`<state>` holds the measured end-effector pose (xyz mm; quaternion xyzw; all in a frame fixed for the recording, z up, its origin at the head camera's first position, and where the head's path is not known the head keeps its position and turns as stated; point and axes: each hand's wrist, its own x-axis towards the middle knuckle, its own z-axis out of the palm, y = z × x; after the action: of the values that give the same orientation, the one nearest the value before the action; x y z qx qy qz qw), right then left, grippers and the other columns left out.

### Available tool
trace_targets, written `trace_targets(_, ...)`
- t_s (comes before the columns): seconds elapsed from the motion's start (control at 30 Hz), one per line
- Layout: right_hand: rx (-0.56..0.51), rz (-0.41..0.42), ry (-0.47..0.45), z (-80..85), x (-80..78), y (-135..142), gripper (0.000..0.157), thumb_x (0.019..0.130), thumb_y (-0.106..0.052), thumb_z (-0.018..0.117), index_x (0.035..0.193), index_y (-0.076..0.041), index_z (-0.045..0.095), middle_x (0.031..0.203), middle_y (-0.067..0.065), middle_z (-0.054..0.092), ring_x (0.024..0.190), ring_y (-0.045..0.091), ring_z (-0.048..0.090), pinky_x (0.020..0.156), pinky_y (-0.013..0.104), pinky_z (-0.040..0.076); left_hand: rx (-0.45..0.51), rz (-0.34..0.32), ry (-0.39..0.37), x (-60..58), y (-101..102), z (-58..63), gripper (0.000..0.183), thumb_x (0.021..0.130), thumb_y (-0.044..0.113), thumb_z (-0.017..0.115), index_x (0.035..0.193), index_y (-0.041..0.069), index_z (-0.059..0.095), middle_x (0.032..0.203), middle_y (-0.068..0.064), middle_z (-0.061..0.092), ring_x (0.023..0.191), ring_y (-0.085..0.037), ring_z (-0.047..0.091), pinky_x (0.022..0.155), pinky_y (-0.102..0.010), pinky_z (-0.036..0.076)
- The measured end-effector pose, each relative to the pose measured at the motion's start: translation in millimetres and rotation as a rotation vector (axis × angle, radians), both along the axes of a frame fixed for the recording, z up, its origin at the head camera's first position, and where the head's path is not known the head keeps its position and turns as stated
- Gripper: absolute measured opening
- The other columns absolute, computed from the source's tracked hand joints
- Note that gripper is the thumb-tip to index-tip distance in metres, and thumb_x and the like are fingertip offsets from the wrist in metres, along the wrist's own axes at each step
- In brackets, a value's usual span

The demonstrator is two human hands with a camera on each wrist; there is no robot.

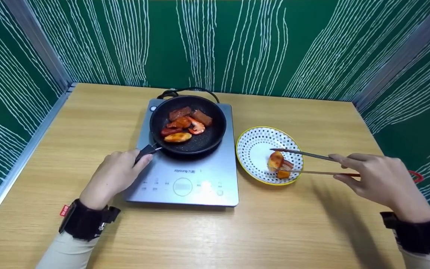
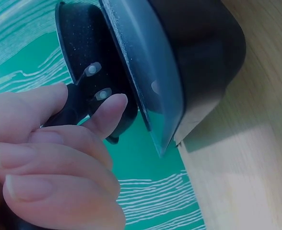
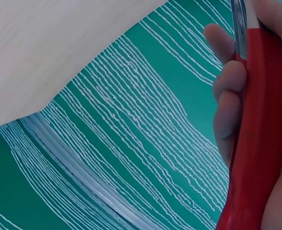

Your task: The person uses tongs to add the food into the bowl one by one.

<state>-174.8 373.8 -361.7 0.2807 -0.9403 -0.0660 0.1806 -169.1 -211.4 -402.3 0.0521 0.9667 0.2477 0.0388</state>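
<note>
My left hand [image 1: 120, 172] grips the black handle [image 1: 147, 153] of a frying pan [image 1: 209, 140], fingers curled round it in the left wrist view. The pan sits on the induction cooker and holds a shrimp [image 1: 197, 126], brown meat pieces [image 1: 180, 113] and a browned yellow slice [image 1: 177, 137]. My right hand [image 1: 375, 177] holds red-handled tongs [image 3: 263, 120]. Their two arms reach left over a dotted plate [image 1: 252, 157] with a yellow rim. Between and under the tong tips lie a browned slice [image 1: 275, 160] and a chunk of layered meat [image 1: 286, 166].
A silver induction cooker [image 1: 200, 186] with touch controls stands on the wooden table [image 1: 274, 224], the plate close to its right side. Its black cord [image 1: 196, 89] loops behind the pan. Green walls [image 1: 230, 45] with white lines enclose the table's back and sides.
</note>
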Motion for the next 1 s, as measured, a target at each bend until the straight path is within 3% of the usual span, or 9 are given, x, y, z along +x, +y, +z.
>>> trace_targets(0.23,0.002,-0.074,-0.024,5.1,1.3,11,0.047,0.076,-0.041,0.082,0.119,-0.026,0.07,0.083,-0.002,0.071,0.043,0.005,0.03,0.038,0.024,0.023,-0.027,-0.015,0.038,0.1,1,1.5,0.04,0.102,0.048,0.046,0.086,0.012,0.054,0.066,-0.002,0.04,0.058,-0.021,0.045,0.054,-0.032,0.031)
trace_targets(0.43,0.011,-0.144,-0.066,3.9,-0.1,15,0.045,0.075,-0.039,0.083,0.117,-0.026,0.07,0.077,-0.003,0.068,0.046,0.009,0.033,0.04,0.025,0.025,-0.024,-0.012,0.048,-1.4,2,2.0,0.04,0.101,0.048,0.046,0.085,0.012,0.053,0.066,-0.002,0.041,0.057,-0.02,0.045,0.053,-0.031,0.031)
trace_targets(0.77,-0.014,-0.107,-0.115,-6.5,-13.5,-2,0.048,0.077,-0.039,0.083,0.12,-0.025,0.069,0.079,-0.003,0.069,0.046,0.006,0.036,0.041,0.023,0.029,0.002,0.006,0.026,0.8,1,-0.3,0.041,0.101,0.05,0.046,0.085,0.012,0.054,0.066,-0.002,0.042,0.057,-0.02,0.046,0.053,-0.031,0.032)
trace_targets(1.0,-0.021,-0.132,-0.174,-12.0,-17.0,-6,0.044,0.078,-0.037,0.083,0.118,-0.026,0.07,0.075,-0.007,0.066,0.049,0.008,0.04,0.042,0.023,0.032,0.003,0.004,0.027,0.4,0,-0.3,0.04,0.101,0.049,0.046,0.087,0.013,0.054,0.066,-0.003,0.042,0.057,-0.021,0.046,0.053,-0.031,0.032)
